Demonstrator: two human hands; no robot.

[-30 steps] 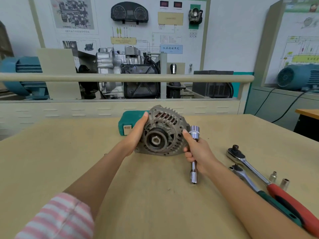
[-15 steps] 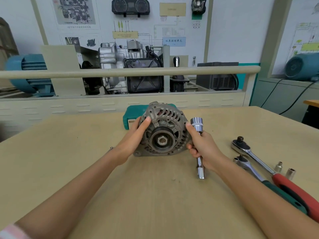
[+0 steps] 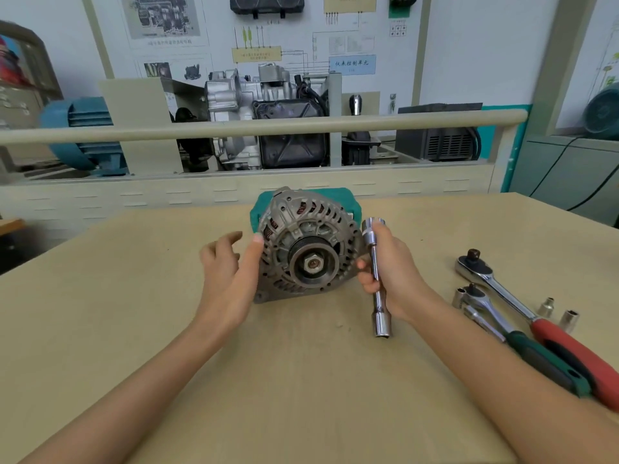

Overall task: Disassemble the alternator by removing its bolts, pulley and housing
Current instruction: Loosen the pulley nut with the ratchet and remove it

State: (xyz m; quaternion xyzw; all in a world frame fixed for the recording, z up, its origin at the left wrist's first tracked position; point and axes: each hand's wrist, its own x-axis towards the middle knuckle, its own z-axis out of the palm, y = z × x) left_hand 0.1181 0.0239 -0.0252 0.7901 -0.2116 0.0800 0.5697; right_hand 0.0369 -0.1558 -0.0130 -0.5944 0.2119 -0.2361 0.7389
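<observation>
Alternator point(image 3: 303, 244) stands on edge toward the far middle of the tabletop point(image 3: 134, 329), pulley point(image 3: 313, 262) and its centre nut facing the person, presumably so a socket can reach it. Left hand point(image 3: 231, 272): fingers spread and loose, thumb tip against the housing rim, likely steadying it. Right hand point(image 3: 388, 269) wrapped round a double-ended socket wrench point(image 3: 375, 276) just beside the housing, held upright, not on the nut. Two ratchets point(image 3: 495, 289) and loose sockets point(image 3: 557, 313) lie toward the right edge. Pulley and housing not yet removed.
</observation>
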